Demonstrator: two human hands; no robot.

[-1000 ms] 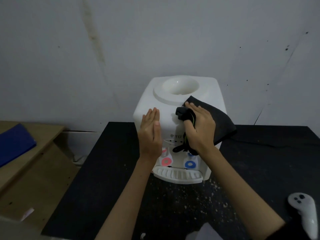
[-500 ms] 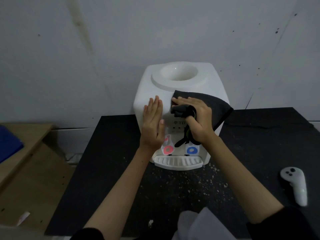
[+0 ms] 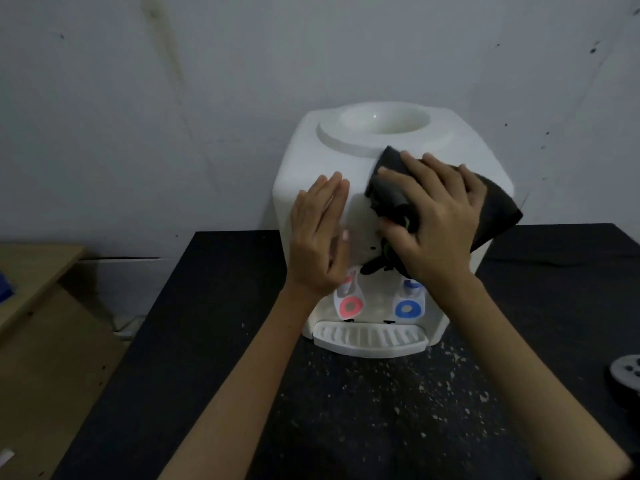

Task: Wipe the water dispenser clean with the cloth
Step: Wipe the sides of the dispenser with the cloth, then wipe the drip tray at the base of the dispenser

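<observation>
The white plastic water dispenser (image 3: 311, 157), at twelve o'clock on the black table (image 3: 214, 341), is being steadied by the flat, straight-fingered left hand (image 3: 317, 237). The dark bunched cloth (image 3: 391, 199) is being gripped and pressed against its front by the right hand (image 3: 433, 220). The cloth's dangling strand is hanging near the six-o'clock taps, so a lever could get snagged or pressed.

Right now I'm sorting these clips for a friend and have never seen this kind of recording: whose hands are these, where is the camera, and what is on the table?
There is no machine here. A person wears a wide-angle camera on the head, so the single view looks forward and down at their own two bare hands. A white water dispenser stands on a black table against a wall, with a red tap and a blue tap above its drip tray. The left hand lies flat against the dispenser's front. The right hand presses a dark cloth onto its upper front edge. White specks dot the table, and a pale controller shows at the right edge.
</observation>
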